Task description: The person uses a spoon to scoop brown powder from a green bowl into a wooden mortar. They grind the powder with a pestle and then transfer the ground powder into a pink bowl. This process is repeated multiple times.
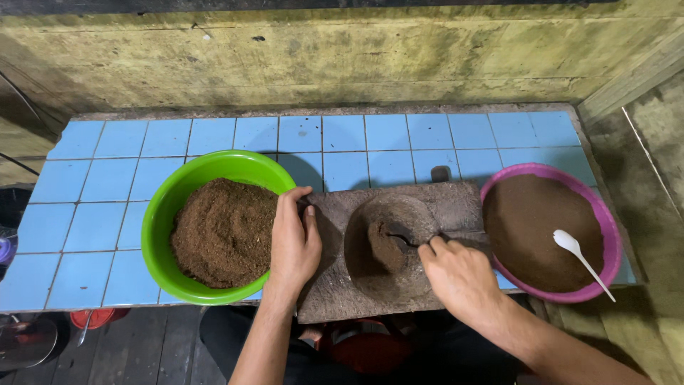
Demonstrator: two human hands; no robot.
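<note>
My left hand [293, 239] rests on the left edge of a grey stone slab [335, 285], its fingers curled over the corner beside a green bowl [160, 214] full of coarse brown powder [224, 232]. My right hand [459, 274] grips a dark spoon [406, 239] whose tip sits in a small heap of brown powder [387, 249] inside the slab's round hollow. A pink bowl [605, 214] to the right holds finer, darker powder with a white plastic spoon [581, 257] lying on it.
The slab and bowls sit on a blue-tiled counter [107, 178] against a stained yellowish wall [320, 57]. A small dark stone [440, 173] lies behind the slab. Red containers [96, 317] and a metal pot [28, 339] stand on the floor below.
</note>
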